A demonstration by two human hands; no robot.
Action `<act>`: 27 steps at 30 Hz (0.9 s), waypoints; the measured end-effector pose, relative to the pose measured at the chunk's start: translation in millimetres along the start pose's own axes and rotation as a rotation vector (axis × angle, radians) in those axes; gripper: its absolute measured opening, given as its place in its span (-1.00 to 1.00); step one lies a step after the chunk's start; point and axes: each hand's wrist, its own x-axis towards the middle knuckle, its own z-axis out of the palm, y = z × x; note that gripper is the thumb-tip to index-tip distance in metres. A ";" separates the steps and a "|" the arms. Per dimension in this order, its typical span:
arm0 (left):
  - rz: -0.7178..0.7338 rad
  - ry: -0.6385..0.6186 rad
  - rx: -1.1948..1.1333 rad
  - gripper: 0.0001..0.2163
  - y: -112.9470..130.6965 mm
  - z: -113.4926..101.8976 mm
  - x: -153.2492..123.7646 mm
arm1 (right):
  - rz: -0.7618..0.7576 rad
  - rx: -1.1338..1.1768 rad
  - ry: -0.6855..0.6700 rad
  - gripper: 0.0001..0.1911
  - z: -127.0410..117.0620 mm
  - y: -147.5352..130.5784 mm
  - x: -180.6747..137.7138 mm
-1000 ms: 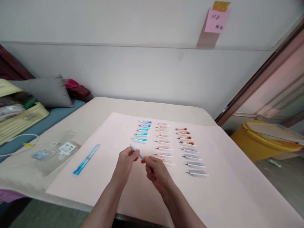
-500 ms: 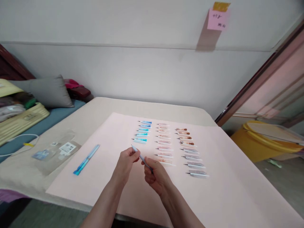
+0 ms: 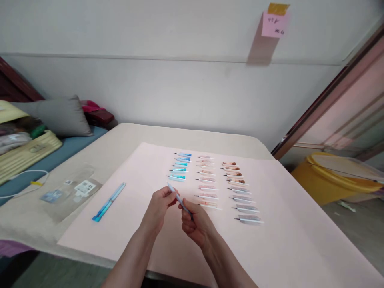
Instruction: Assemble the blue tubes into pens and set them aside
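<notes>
Both hands hold one thin light-blue pen (image 3: pixel 177 196) above a pale pink paper sheet (image 3: pixel 129 216). My left hand (image 3: pixel 159 208) pinches the pen near its far tip. My right hand (image 3: pixel 195 224) is closed round its near end. Just beyond my hands lie three columns of short pen pieces: blue ones (image 3: pixel 179 167) on the left, pinkish ones (image 3: pixel 206 182) in the middle, brown and grey ones (image 3: pixel 240 190) on the right. Two blue pens (image 3: pixel 109 201) lie side by side on the paper to the left.
The paper covers a beige table (image 3: pixel 99 156) by a white wall. A clear plastic bag with labels (image 3: pixel 70 190) lies at the table's left. A bed with a grey pillow (image 3: pixel 60 116) stands further left. A yellow bin (image 3: pixel 333 176) sits on the floor at right.
My right hand has slid slightly down and toward me, tilting the pen a bit steeper. My left hand has stayed nearly still.
</notes>
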 end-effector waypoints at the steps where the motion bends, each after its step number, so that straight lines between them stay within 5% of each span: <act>1: -0.009 -0.012 -0.014 -0.81 0.3 0.5 -0.2 | 0.005 0.012 0.003 -0.75 0.0 0.0 0.3; 7: -0.031 0.114 0.083 -0.76 -2.2 -0.7 0.9 | -0.037 -0.033 0.008 -0.73 0.8 1.4 1.0; 13: -0.048 -0.051 -0.041 -0.81 -0.8 0.3 0.3 | -0.031 -0.035 0.004 -0.73 0.3 1.9 0.1; 19: -0.041 0.099 0.061 -0.77 -3.4 -1.2 1.8 | -0.078 -0.074 0.005 -0.71 0.3 1.8 0.6; 24: -0.046 -0.032 -0.018 -0.79 -1.6 -1.8 2.4 | -0.075 -0.078 0.003 -0.72 -1.5 2.2 1.1; 27: -0.079 0.023 0.024 -0.77 -2.8 -0.2 2.1 | -0.093 -0.083 0.014 -0.72 -1.6 2.0 2.3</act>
